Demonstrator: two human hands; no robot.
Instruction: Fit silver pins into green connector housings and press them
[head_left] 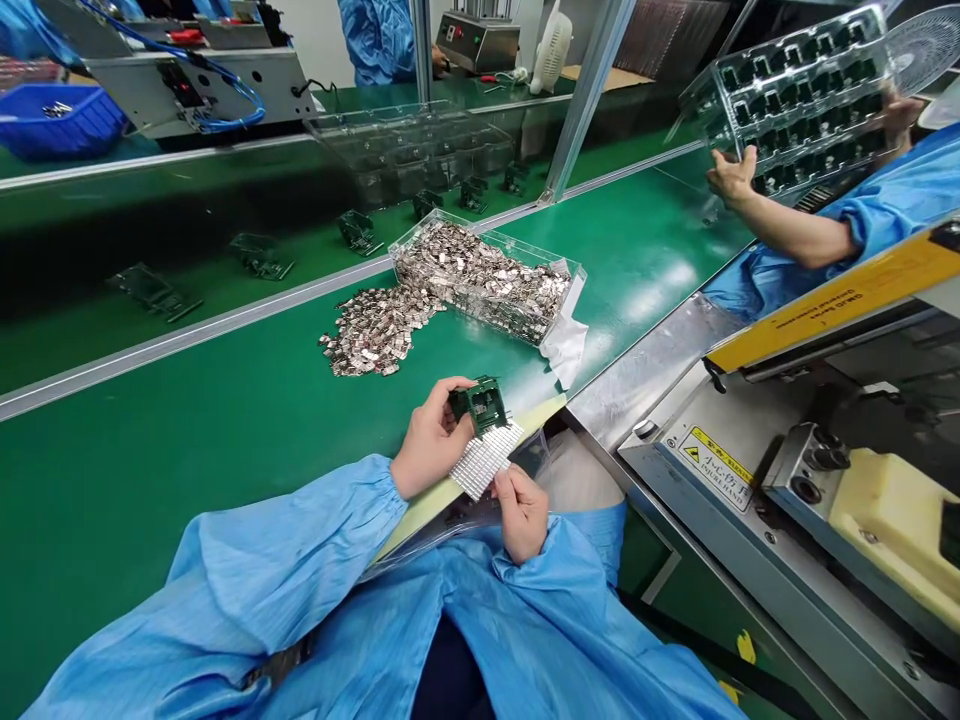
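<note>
My left hand (433,440) is closed around a dark green plastic housing (487,402) with an open frame and thin pins at its side. Just under the housing lies a sheet of small white labels (486,460) in a tight grid, tilted towards me. At the sheet's lower right corner, my right hand (522,510) has thumb and forefinger pinched together on its edge. A pale yellow sheet (427,508) and clear plastic lie beneath, at the bench edge. Beyond my hands, a clear tray (517,325) holds many small metal parts, with a loose heap (371,330) spilled beside it.
Several green housings (358,232) stand behind the metal rail (330,274). At right a co-worker's hand (735,178) holds a clear blister tray (802,100) of green parts. A machine with a yellow panel (832,300) stands close on my right. A blue bin (64,120) sits far left.
</note>
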